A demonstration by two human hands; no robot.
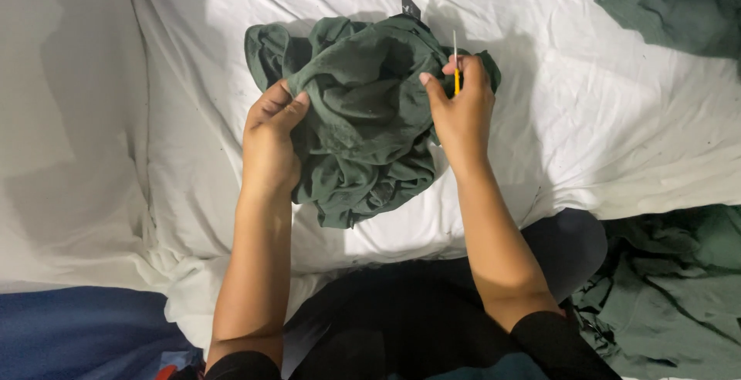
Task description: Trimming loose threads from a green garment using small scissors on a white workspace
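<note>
White sheet [633,118], green cloth heaps at top right [679,2] and lower right [679,287], blue fabric [77,330].

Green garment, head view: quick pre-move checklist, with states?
1. Left hand grips green garment: ok.
2. Right hand pinches the yellow-handled tool, thin tip up: ok.
3. Tool tip apart from left fingers: ok.
4. Kind of tool: cannot tell.
5. Garment held over white sheet: ok.
6. Dark tag at garment's top edge shows: ok.

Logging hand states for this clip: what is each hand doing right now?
Left hand: closed, pinching the dark green garment.
Right hand: closed, holding the garment and a thin yellow-handled tool.
</note>
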